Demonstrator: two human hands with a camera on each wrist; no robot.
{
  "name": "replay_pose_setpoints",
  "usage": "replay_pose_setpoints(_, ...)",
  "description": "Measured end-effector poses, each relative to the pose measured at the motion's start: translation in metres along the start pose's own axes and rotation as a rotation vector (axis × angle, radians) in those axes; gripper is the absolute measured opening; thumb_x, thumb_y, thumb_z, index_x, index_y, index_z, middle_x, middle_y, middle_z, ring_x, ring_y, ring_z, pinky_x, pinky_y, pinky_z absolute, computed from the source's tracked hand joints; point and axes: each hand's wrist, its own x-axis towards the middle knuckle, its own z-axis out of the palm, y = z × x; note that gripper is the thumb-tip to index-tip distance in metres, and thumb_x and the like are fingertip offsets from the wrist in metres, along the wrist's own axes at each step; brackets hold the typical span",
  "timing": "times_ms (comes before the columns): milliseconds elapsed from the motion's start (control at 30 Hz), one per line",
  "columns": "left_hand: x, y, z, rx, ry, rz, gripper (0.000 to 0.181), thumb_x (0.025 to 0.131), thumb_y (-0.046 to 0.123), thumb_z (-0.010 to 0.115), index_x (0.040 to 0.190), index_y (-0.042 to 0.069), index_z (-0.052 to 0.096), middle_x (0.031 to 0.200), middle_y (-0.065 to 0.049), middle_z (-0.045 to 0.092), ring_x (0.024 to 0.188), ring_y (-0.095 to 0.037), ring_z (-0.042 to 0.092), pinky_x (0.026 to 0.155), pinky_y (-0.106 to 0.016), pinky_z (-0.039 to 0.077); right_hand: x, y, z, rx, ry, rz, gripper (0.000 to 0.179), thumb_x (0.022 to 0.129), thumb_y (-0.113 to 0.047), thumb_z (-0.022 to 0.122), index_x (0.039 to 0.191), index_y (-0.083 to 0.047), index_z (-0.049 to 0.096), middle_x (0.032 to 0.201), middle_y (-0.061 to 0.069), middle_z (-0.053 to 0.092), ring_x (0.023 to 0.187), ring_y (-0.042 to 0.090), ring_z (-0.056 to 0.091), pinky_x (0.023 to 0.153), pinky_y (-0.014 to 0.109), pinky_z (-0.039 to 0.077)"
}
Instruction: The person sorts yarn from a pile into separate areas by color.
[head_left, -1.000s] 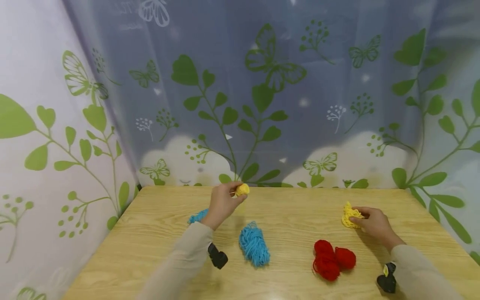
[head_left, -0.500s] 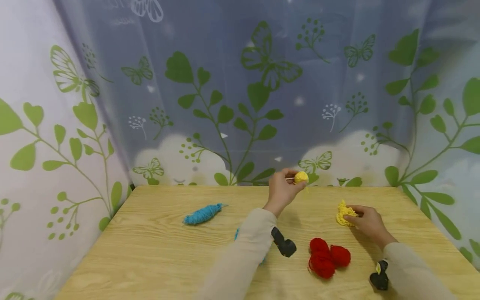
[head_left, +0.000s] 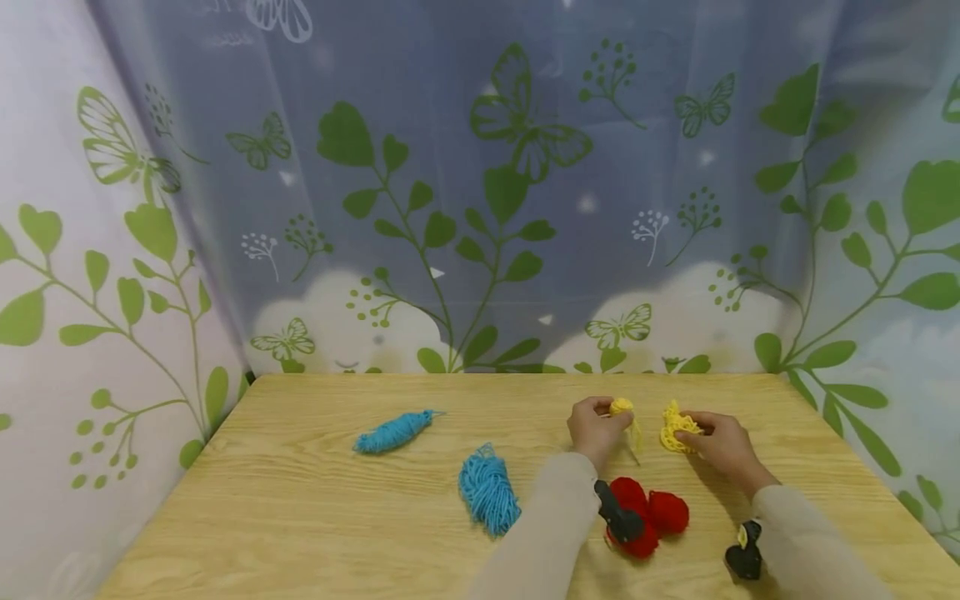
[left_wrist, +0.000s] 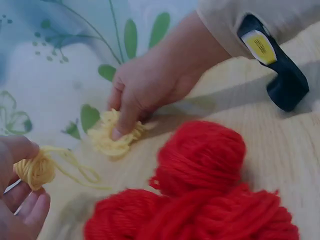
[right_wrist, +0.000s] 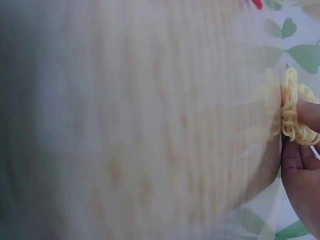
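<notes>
Between its thumb and fingers, my left hand [head_left: 591,432] pinches a small yellow yarn ball [head_left: 622,407]. A loose strand trails from that ball toward the right in the left wrist view, where part of the left hand [left_wrist: 20,205] shows at the edge. To the right, my right hand [head_left: 723,446] grips a looped bundle of yellow yarn [head_left: 673,430] low over the wooden table [head_left: 315,517]. In the right wrist view the bundle [right_wrist: 290,112] sits under the thumb, with fingers curled behind it. A short gap separates ball and bundle.
Red yarn balls [head_left: 667,511] lie clustered in front of the hands, partly covered by the black left wrist camera [head_left: 621,515]. A blue yarn skein [head_left: 487,492] lies left of the left sleeve. Farther left is a narrower blue yarn bundle [head_left: 395,432]. A patterned curtain hangs behind.
My left hand has carried the yellow yarn ball rightward, then lowered it beside the yellow bundle. The blue skeins are uncovered again. My right hand keeps its hold in nearly the same place.
</notes>
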Motion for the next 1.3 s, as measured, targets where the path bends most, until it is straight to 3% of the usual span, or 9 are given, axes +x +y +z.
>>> replay_pose_setpoints(267, -0.004, -0.013, 0.009, 0.040, 0.034, -0.039, 0.023, 0.071, 0.004, 0.082, 0.091, 0.008, 0.072, 0.082, -0.001, 0.064, 0.076, -0.013, 0.058, 0.067, -0.029, 0.053, -0.001, 0.000, 0.001, -0.017, 0.011, -0.002, 0.051, 0.093, -0.022, 0.065, 0.130, 0.011, 0.053, 0.124, 0.033, 0.055, 0.102, 0.041, 0.058, 0.067, 0.030, 0.051)
replay_pose_setpoints(633, -0.011, -0.021, 0.014, 0.095, 0.087, -0.057, 0.020, 0.070, -0.003, 0.081, 0.086, 0.005, 0.074, 0.083, -0.003, 0.067, 0.080, -0.016, 0.060, 0.069, -0.030, 0.052, 0.000, -0.004, 0.006, -0.012, 0.013, -0.009, 0.049, 0.092, -0.020, 0.065, 0.128, 0.011, 0.054, 0.124, 0.034, 0.055, 0.099, 0.039, 0.058, 0.065, 0.030, 0.050)
replay_pose_setpoints(733, -0.013, -0.021, 0.016, 0.118, 0.064, -0.071, 0.020, 0.071, -0.001, 0.082, 0.088, 0.007, 0.076, 0.086, -0.002, 0.069, 0.084, -0.018, 0.062, 0.072, -0.033, 0.052, 0.000, -0.004, 0.006, -0.020, 0.014, -0.001, 0.049, 0.092, -0.020, 0.065, 0.129, 0.011, 0.054, 0.124, 0.034, 0.055, 0.100, 0.039, 0.058, 0.069, 0.033, 0.051)
replay_pose_setpoints(1000, -0.011, -0.022, 0.021, 0.095, -0.084, -0.077, 0.023, 0.074, 0.002, 0.080, 0.096, 0.004, 0.075, 0.095, -0.006, 0.071, 0.090, -0.018, 0.064, 0.076, -0.035, 0.054, 0.001, -0.003, 0.004, -0.018, 0.014, 0.020, 0.050, 0.092, -0.021, 0.065, 0.129, 0.010, 0.053, 0.125, 0.033, 0.055, 0.100, 0.038, 0.058, 0.068, 0.030, 0.049)
replay_pose_setpoints(1300, -0.012, -0.022, 0.022, 0.111, -0.123, -0.080, 0.025, 0.075, 0.001, 0.080, 0.099, 0.004, 0.074, 0.093, -0.007, 0.070, 0.087, -0.018, 0.064, 0.074, -0.035, 0.054, 0.000, 0.000, 0.002, -0.024, 0.016, 0.020, 0.050, 0.092, -0.021, 0.066, 0.129, 0.011, 0.054, 0.124, 0.033, 0.055, 0.101, 0.039, 0.058, 0.069, 0.031, 0.050)
